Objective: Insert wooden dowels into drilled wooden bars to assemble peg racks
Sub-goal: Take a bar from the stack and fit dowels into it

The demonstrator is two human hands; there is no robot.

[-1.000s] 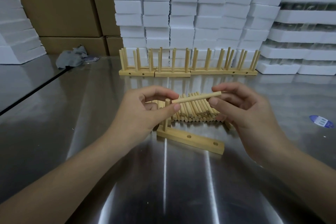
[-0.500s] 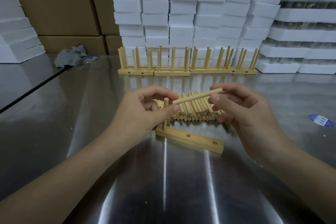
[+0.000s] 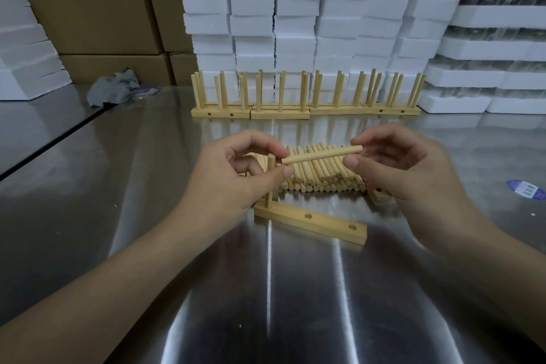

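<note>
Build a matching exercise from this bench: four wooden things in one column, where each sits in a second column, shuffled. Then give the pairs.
Column one
1. held dowel
2. drilled bar
3. loose dowels
4. finished racks

Column two
A. in a row before the foam blocks
B. pinched between the left hand and the right hand
C. flat on the steel table, two holes open
D. heaped behind the drilled bar

Pairs: 1-B, 2-C, 3-D, 4-A
</note>
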